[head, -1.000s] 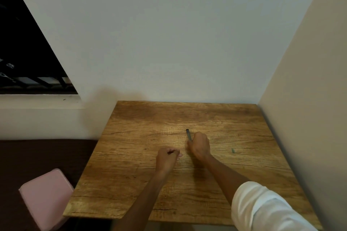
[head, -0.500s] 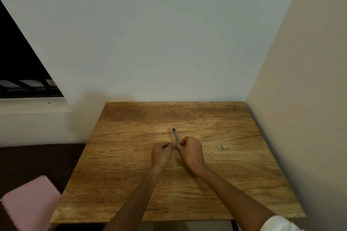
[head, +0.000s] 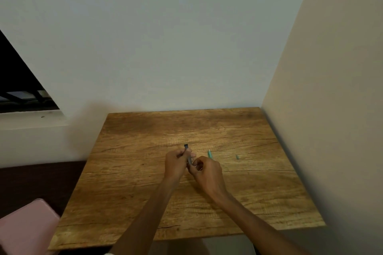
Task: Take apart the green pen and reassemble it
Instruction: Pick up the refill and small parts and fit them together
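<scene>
Gripping now: the left hand [head: 176,161] is curled round the dark pen barrel [head: 188,154], whose squared end sticks out past the knuckles toward the far wall.
Right hand: the right hand [head: 207,168] is bunched at the near end of the barrel, fingers curled in a pinch; it seems to hold a light green part [head: 210,154], whose tip shows just above the knuckles.
Loose piece: a small green piece [head: 237,157] lies on the wooden table [head: 145,203], right of the hands and apart from them.
Step, as I judge it: the pen looks to be in pieces, with the hands either parting or joining barrel and green part; which of the two I cannot tell.
Doing it well: keep the left hand steady and let the right do the turning or pushing, in line with the barrel and never at an angle, so nothing bends or jams.
Doing it well, too: work low over the table so a dropped bit stays near, and mind the loose piece, which could roll.
Hidden: the joint between the two parts sits inside the fingers.
Hard to make out: the pen's parts are tiny and soft-edged; whether a spring or refill exists is not visible.
Cut off: a pink object [head: 24,227] at the lower left runs out of view.
</scene>
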